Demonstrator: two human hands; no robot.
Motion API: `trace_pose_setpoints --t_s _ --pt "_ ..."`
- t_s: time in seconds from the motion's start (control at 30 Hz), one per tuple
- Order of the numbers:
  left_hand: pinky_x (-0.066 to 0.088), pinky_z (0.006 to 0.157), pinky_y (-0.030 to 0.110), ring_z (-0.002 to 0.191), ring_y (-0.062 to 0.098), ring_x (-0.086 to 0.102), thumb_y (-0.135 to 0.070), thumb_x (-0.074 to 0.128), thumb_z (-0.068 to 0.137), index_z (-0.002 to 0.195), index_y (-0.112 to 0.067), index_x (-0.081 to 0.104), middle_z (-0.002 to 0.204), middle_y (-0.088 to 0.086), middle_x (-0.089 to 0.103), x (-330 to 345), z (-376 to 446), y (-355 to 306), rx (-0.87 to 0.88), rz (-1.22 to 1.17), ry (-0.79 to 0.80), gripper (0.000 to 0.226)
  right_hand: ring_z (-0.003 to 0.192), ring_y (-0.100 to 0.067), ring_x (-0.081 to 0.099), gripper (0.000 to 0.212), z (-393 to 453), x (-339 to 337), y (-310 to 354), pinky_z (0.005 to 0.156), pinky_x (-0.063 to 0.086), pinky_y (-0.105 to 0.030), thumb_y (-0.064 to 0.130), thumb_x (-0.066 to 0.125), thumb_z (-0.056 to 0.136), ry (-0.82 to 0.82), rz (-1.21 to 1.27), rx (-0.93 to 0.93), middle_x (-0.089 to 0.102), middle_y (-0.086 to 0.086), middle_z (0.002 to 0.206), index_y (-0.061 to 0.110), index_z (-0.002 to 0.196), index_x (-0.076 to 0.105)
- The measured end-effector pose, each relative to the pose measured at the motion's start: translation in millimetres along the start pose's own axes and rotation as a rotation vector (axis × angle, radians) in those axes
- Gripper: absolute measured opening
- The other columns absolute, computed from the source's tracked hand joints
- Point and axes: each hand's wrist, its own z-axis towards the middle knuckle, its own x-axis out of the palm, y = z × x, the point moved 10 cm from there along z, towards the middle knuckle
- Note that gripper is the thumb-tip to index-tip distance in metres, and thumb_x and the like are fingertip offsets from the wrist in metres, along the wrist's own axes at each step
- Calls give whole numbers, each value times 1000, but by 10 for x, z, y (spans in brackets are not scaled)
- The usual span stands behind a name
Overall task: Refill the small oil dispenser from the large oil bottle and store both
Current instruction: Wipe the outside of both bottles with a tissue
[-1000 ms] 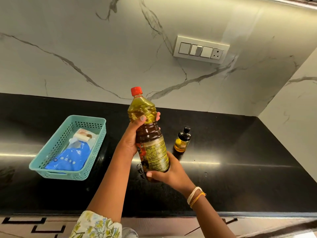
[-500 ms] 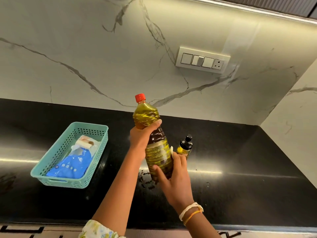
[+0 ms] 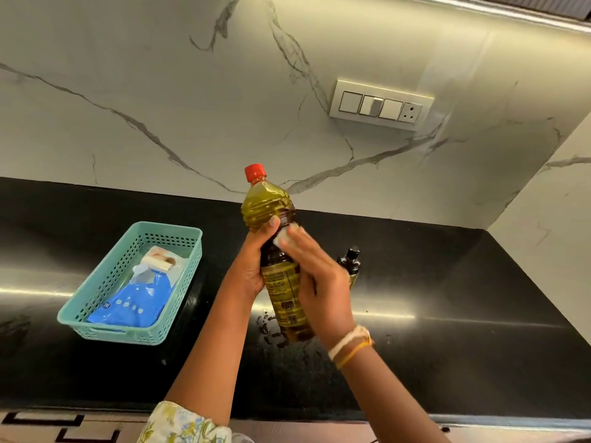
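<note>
fingers [image 3: 271, 223] of both hands wrap large oil bottle [image 3: 278, 251].

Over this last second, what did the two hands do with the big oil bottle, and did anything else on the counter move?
The right hand left the base of the large oil bottle and slid up its side to mid-body. The left hand kept its grip below the shoulder throughout, red cap still on. Small dispenser, teal basket and its blue pouch stayed put.
</note>
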Motion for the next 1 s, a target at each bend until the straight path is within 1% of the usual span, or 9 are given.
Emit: trace_pose_setpoints --t_s 0.07,0.13,0.27,0.37,0.43,0.5,0.67,0.8,1.0 --pt "60 76 41 87 28 73 -52 91 52 115 -4 62 96 15 74 -43 4 -8 -10 37 -6 84 141 -14 38 34 -372 52 12 112 40 -36 16 43 101 82 -84 -117 48 1 147 16 132 57" --pt "59 75 41 85 29 73 -52 93 47 116 -3 58 93 15 74 -73 11 -39 -5 48 -13 91 138 -17 43 35 -710 57 -18 107 46 -40 8 46 98 124 -119 -185 51 2 144 15 128 62" --pt "59 74 41 85 30 73 -48 94 47 120 -1 55 93 15 74 -81 9 -41 -19 31 18 96 123 -14 59 32 -554 -273 -68 92 56 -37 1 60 88 -96 -34 -113 63 1 129 12 117 69" --pt "59 74 41 86 31 73 -45 93 52 117 -3 61 95 16 74 -27 8 10 -28 18 59 83 116 -9 63 24 104 -498 71 95 54 -28 12 60 92 -295 35 -100 67 1 121 10 115 68" --pt "59 74 39 88 28 73 -42 91 59 107 -12 72 96 13 75 56 2 13 -9 30 107 60 118 -10 62 25 489 -426 87 97 53 -30 5 58 93 -266 83 -52 67 -1 121 10 115 69" --pt "59 76 36 93 25 73 -39 91 60 104 -19 75 101 9 75 64 -4 7 3 16 95 52 122 -10 59 30 594 -222 37 99 52 -32 -2 55 93 -158 119 23 65 -2 126 11 117 69" --pt "57 80 41 97 28 70 -47 94 49 119 -9 62 105 11 73 -113 3 -30 7 32 -9 86 125 -4 55 47 -72 -25 -324 102 48 -25 -10 53 91 -95 185 214 61 5 133 19 127 62" --pt "57 82 45 102 36 69 -51 93 47 117 -11 63 115 18 70 -185 -3 -93 47 115 -48 87 102 9 63 48 -636 1 -803 89 53 -16 -10 53 91 -56 196 518 68 19 107 29 116 64" --pt "56 87 46 99 29 71 -43 91 50 107 -10 69 103 9 76 -284 40 -125 176 402 -227 70 74 2 67 36 -1129 154 -1337 63 49 -13 -8 52 91 15 378 918 75 4 92 15 110 72"
